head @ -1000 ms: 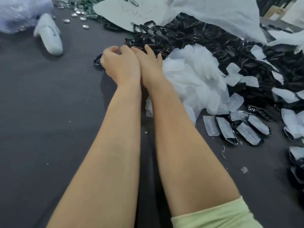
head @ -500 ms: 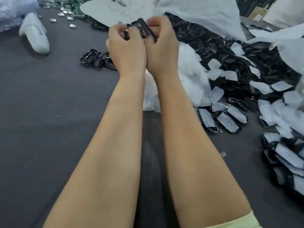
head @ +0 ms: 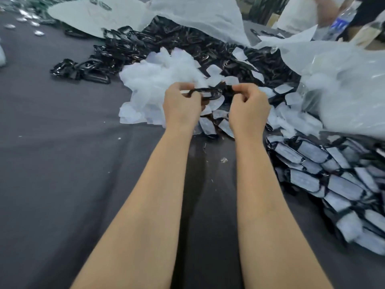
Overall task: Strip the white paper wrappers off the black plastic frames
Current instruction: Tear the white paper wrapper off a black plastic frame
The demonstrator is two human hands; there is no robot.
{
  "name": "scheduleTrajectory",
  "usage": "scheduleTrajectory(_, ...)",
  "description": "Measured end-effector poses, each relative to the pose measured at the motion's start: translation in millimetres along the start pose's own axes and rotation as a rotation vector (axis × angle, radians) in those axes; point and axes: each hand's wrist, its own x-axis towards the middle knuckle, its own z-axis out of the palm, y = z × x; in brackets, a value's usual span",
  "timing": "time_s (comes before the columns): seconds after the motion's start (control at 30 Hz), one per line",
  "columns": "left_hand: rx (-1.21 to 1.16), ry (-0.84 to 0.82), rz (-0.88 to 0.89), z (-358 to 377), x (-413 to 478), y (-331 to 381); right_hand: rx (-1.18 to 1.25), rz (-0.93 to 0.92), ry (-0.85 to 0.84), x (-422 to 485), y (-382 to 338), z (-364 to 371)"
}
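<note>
My left hand (head: 181, 105) and my right hand (head: 248, 107) hold one black plastic frame (head: 208, 93) between them, each pinching one end, above the dark grey table (head: 62, 163). The frame looks bare of paper. Just behind it lies a heap of stripped white paper wrappers (head: 158, 80). A stack of frames still wrapped in white paper (head: 333, 176) lies at the right. A big pile of bare black frames (head: 187, 44) spreads across the back.
A few bare frames (head: 81, 69) lie apart at the left of the pile. Large white sheets (head: 198, 15) and a clear plastic bag (head: 343, 90) cover the back and right. Another person's arm and a water bottle (head: 341, 17) show at the far right.
My hands came back from the far pile toward me and to the right, then spread apart with the frame held between them. The view swung to the right.
</note>
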Motion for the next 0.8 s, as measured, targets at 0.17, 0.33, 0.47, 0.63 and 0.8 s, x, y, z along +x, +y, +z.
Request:
scheduleTrajectory(0.17, -0.035, -0.012, -0.002, 4, -3, -9, -0.440, 0.198, -0.135, 14, 24, -4)
scheduleTrajectory(0.33, -0.037, -0.012, 0.006, 6, 1, -9, -0.528, 0.340, -0.175, 20, 27, 2)
scheduleTrajectory(0.47, -0.046, -0.017, 0.010, 5, 2, -8, -0.511, 0.340, -0.107, 21, 32, 5)
scheduleTrajectory(0.63, 0.013, -0.001, 0.037, 1, 2, -2, -0.278, 0.142, 0.130, 17, 30, 5)
scheduleTrajectory(0.8, 0.121, -0.026, 0.036, -3, 0, 0, 0.251, 0.056, 0.061, 10, 3, 1)
